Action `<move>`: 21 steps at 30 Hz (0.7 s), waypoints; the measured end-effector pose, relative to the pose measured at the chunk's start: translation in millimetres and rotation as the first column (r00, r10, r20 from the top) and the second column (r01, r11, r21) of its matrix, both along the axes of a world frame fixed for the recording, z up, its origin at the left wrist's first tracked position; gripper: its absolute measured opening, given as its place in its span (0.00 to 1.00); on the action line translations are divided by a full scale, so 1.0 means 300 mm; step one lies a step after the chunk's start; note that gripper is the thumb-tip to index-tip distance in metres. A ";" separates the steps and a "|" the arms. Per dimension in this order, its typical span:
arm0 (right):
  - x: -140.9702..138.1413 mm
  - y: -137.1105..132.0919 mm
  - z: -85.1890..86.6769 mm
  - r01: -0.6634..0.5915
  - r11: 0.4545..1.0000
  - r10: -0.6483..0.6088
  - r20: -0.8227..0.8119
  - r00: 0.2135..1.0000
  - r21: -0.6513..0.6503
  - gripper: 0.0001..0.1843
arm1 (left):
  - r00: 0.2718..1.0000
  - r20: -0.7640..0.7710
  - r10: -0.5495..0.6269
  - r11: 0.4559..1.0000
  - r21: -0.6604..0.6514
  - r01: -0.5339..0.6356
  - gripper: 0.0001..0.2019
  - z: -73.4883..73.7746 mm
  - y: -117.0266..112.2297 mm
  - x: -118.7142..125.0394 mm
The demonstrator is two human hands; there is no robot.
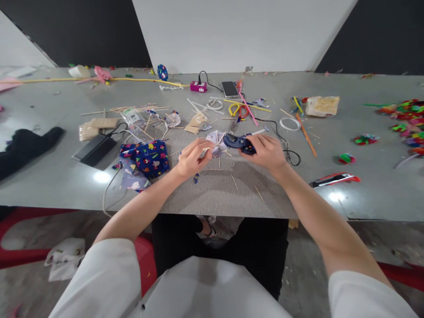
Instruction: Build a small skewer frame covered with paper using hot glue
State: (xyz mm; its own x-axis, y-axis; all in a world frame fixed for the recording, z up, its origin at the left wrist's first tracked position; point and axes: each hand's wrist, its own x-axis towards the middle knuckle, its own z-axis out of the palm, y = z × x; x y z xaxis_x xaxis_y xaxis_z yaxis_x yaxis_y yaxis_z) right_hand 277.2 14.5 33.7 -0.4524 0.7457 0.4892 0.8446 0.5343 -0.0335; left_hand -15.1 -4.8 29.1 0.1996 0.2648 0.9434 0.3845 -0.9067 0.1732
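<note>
My left hand (196, 157), fingers pinched together, holds a pale pleated fabric rosette (217, 138) with thin wooden sticks in it, above the table's front half. In my right hand (265, 151) is a dark blue glue gun (236, 141), its front end close against the rosette's right side; whether they touch cannot be made out. A whitish rod (259, 131) shows just behind that hand. Beyond the hands lie yellow-handled pliers (234, 109) and red-handled pliers (243, 112). Another pleated rosette (173, 119) rests to the left, near a bundle of flat wooden sticks (195, 123).
Patterned blue fabric (150, 159) and a black box (95, 150) lie left. A utility knife (336, 179) is near the right front edge. A phone (229, 89) and purple power socket (198, 86) stand at the back. Colourful pompoms (410, 119) heap far right. A black cord (293, 154) curls right of my hand.
</note>
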 end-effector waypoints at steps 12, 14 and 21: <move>-0.006 0.013 -0.033 -0.012 0.983 0.004 0.044 0.999 0.181 0.23 | 1.000 0.028 -0.005 0.999 0.033 0.004 0.12 -0.008 0.011 0.004; -0.007 0.012 -0.035 -0.003 0.982 -0.007 0.056 0.998 0.190 0.22 | 1.000 0.028 -0.006 1.000 0.031 0.005 0.13 -0.008 0.011 0.005; -0.019 0.008 -0.033 0.013 0.986 -0.025 0.070 0.997 0.169 0.23 | 1.000 0.018 0.016 0.999 0.033 -0.017 0.11 -0.011 0.011 0.006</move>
